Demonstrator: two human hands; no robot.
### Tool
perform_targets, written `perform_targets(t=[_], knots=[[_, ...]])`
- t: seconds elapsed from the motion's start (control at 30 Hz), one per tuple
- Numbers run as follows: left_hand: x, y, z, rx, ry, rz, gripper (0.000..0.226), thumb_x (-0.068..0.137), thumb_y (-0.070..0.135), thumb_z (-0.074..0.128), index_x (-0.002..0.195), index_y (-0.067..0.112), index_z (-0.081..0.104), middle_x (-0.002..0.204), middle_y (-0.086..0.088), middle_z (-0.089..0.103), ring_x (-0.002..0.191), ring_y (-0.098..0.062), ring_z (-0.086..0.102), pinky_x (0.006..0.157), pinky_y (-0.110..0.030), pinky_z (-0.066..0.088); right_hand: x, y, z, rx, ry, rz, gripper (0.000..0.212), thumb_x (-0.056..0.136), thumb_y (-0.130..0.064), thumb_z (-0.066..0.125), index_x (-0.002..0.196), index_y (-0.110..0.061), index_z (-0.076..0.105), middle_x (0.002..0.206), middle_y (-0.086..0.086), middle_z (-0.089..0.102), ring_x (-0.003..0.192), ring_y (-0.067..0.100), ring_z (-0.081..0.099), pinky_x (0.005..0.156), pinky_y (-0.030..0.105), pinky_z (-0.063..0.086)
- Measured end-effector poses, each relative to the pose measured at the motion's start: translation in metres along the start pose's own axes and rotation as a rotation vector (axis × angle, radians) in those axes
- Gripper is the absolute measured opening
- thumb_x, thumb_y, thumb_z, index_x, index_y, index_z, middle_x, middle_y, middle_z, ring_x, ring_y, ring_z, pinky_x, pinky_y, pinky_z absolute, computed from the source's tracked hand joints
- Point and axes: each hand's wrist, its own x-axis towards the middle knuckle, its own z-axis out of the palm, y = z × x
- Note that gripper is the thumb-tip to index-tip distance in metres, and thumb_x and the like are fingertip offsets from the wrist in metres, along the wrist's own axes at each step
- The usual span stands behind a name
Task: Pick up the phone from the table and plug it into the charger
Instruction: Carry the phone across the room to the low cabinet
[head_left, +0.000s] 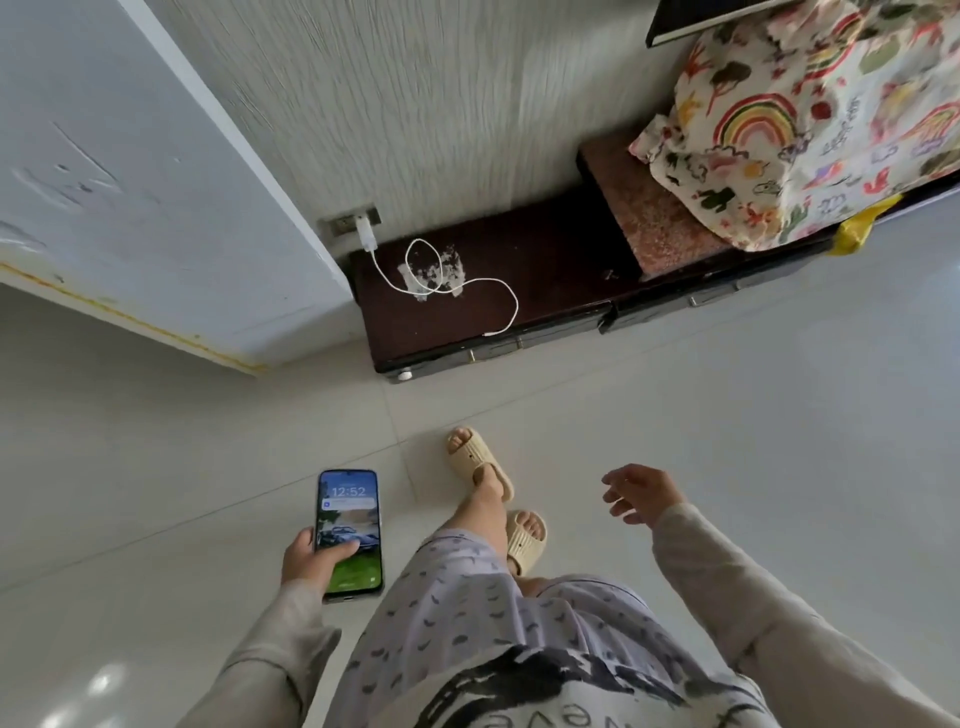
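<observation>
The left hand (310, 564) grips the phone (349, 535) by its lower edge, screen lit and facing up. The right hand (641, 492) hangs empty, fingers spread. The charger (367, 234) sits plugged into the wall, its white cable (457, 283) coiled on the dark cabinet (545, 249), well apart from both hands.

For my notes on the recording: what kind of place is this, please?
Probably a room in a home. A low dark cabinet stands against the wall, a charger cable runs from a wall socket, and the person wears slippers on a tiled floor.
</observation>
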Motion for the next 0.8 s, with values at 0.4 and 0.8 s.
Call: perform_targets(t=[0.4, 0.8], knots=[[0.06, 0.16, 0.05, -0.107, -0.077, 0.104, 0.04, 0.073, -0.004, 0.069, 0.109, -0.012, 0.056, 0.116, -0.031, 0.063, 0.089, -0.025, 0.055, 0.076, -0.029, 0.039, 0.045, -0.064, -0.026, 0.002, 0.053, 0.174, 0.015, 0.091, 0.001, 0.041, 0.085, -0.003, 0.054, 0.061, 0.007, 0.052, 0.047, 0.017, 0.048, 0.049, 0.022, 0.033], [0.092, 0.204, 0.084, -0.13, -0.089, 0.017, 0.042, 0.074, 0.0, 0.069, 0.112, -0.009, 0.056, 0.119, -0.027, 0.062, 0.108, -0.04, 0.058, 0.08, -0.032, 0.043, 0.107, -0.116, -0.029, -0.122, -0.032, 0.255, 0.016, 0.091, 0.001, 0.039, 0.086, -0.004, 0.053, 0.061, 0.006, 0.051, 0.05, 0.017, 0.045, 0.049, 0.023, 0.033]])
